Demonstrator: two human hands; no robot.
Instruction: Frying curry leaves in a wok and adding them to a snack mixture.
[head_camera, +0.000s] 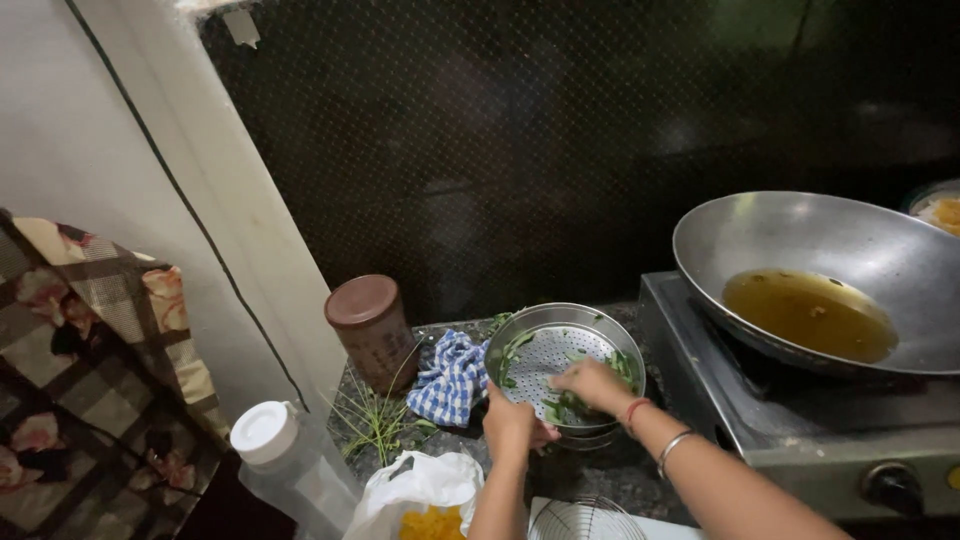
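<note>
Dark counter, left hand (512, 425) gripping colander (545, 362) rim; right hand (592, 384) inside, pinching leaves (570, 407)

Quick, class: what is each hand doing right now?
Left hand: gripping the rim of the steel strainer.
Right hand: inside it, on green leaves; grip unclear.

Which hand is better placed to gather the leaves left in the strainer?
The right hand, probably. It is already inside the strainer, over the green leaves at its near side. The left hand grips the strainer's near rim, apparently steadying it.
</note>
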